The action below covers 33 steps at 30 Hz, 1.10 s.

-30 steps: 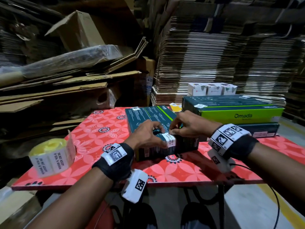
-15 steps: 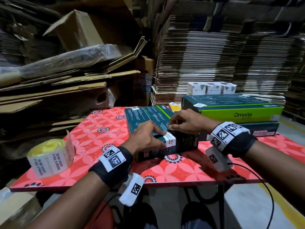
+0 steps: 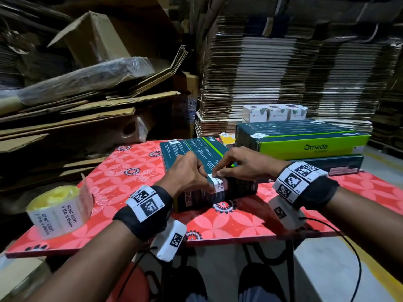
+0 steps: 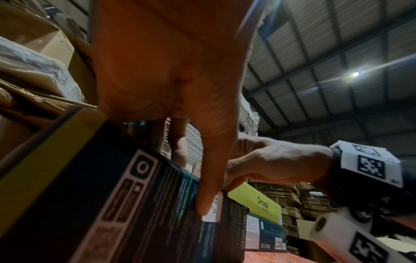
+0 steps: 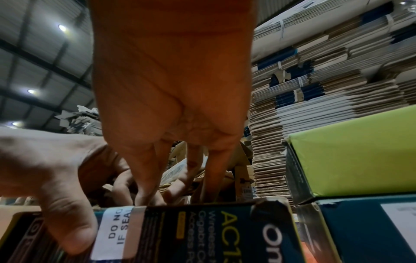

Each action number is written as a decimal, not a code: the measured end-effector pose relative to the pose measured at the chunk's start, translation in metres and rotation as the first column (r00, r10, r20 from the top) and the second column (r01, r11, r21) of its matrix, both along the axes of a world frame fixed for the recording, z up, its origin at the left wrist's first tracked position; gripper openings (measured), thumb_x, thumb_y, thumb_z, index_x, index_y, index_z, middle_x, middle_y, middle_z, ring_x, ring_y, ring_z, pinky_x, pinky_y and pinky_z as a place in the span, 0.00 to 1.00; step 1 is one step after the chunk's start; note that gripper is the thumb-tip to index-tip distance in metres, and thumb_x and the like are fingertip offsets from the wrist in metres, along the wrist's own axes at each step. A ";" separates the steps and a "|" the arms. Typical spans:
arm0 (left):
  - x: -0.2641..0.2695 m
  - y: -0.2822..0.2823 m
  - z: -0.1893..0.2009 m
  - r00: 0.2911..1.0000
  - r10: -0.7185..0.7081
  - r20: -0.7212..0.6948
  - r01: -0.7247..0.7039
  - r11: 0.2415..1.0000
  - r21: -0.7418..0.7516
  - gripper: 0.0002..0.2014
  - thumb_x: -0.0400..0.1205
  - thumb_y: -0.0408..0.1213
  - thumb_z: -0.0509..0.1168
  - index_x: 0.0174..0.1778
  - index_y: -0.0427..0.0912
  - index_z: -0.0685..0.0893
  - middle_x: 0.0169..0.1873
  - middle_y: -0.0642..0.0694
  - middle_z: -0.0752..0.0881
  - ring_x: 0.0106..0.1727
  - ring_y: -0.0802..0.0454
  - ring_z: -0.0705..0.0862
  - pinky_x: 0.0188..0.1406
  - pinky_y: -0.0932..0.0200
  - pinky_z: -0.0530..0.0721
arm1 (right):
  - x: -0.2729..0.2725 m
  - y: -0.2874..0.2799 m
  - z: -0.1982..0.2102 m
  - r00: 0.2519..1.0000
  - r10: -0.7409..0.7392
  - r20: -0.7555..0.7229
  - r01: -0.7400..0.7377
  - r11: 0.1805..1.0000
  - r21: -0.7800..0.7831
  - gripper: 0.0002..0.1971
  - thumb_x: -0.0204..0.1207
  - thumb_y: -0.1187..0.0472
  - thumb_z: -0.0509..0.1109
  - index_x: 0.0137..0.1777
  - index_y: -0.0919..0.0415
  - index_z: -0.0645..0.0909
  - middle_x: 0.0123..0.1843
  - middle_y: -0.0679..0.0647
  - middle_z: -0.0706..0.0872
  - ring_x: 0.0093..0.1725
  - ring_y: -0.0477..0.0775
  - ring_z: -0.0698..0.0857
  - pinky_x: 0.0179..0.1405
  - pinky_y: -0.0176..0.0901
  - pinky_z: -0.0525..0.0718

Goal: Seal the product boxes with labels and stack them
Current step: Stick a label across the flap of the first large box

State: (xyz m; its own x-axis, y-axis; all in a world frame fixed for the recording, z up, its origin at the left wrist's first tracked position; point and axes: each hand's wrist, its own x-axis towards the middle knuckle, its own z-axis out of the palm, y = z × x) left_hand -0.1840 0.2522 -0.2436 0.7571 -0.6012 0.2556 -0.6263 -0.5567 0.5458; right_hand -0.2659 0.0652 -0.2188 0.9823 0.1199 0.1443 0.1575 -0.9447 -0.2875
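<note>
Head view: looking down over both hands (image 3: 216,173). Wrist views: low, close, looking up along fingers, sharing the sealed box edge (image 5: 117,229).

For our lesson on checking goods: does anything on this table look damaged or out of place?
Yes. The dark box being sealed has a scuffed, torn corner on its near top edge, seen in the right wrist view. The label itself wraps neatly over the edge. The label roll has a loose tail sticking up.
</note>
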 end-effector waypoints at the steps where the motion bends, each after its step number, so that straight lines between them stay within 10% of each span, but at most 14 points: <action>1: 0.000 0.000 -0.001 1.000 -0.001 -0.003 0.001 1.000 -0.004 0.20 0.56 0.44 0.89 0.33 0.36 0.90 0.37 0.50 0.92 0.44 0.59 0.90 0.42 0.53 0.91 | 0.003 0.001 0.000 1.000 -0.004 0.005 0.004 1.000 -0.025 0.08 0.81 0.51 0.73 0.56 0.40 0.92 0.46 0.41 0.93 0.49 0.41 0.89 0.54 0.48 0.88; 9: 0.005 0.003 -0.004 0.999 -0.002 -0.048 0.002 1.000 -0.003 0.21 0.55 0.45 0.90 0.33 0.37 0.91 0.39 0.50 0.93 0.52 0.60 0.87 0.53 0.49 0.89 | 0.014 0.019 0.003 0.997 -0.024 0.072 0.046 0.944 -0.325 0.12 0.85 0.46 0.69 0.64 0.40 0.89 0.59 0.45 0.92 0.58 0.52 0.87 0.43 0.45 0.80; 16: 0.004 0.008 0.000 0.992 -0.036 -0.119 0.033 0.999 -0.025 0.18 0.58 0.43 0.89 0.36 0.41 0.91 0.46 0.52 0.92 0.54 0.61 0.87 0.60 0.54 0.87 | 0.007 0.003 0.010 0.999 -0.013 -0.035 0.014 1.000 0.019 0.08 0.81 0.49 0.75 0.57 0.42 0.92 0.49 0.38 0.93 0.50 0.37 0.88 0.54 0.38 0.84; 28: 0.006 0.006 -0.004 0.995 -0.012 -0.100 0.009 1.000 -0.030 0.17 0.56 0.43 0.90 0.33 0.42 0.92 0.49 0.52 0.92 0.56 0.60 0.88 0.62 0.55 0.87 | 0.018 0.025 0.008 0.995 -0.078 0.064 0.093 0.955 -0.282 0.12 0.82 0.48 0.74 0.62 0.44 0.90 0.60 0.49 0.92 0.61 0.54 0.86 0.47 0.44 0.79; 33: 0.009 0.007 -0.006 0.994 -0.026 -0.107 0.021 0.998 -0.054 0.17 0.55 0.44 0.90 0.31 0.44 0.91 0.50 0.55 0.90 0.58 0.58 0.87 0.63 0.54 0.86 | 0.015 0.004 0.008 0.994 -0.101 0.037 0.101 0.995 -0.018 0.09 0.81 0.51 0.75 0.55 0.51 0.94 0.49 0.52 0.94 0.52 0.50 0.89 0.48 0.42 0.81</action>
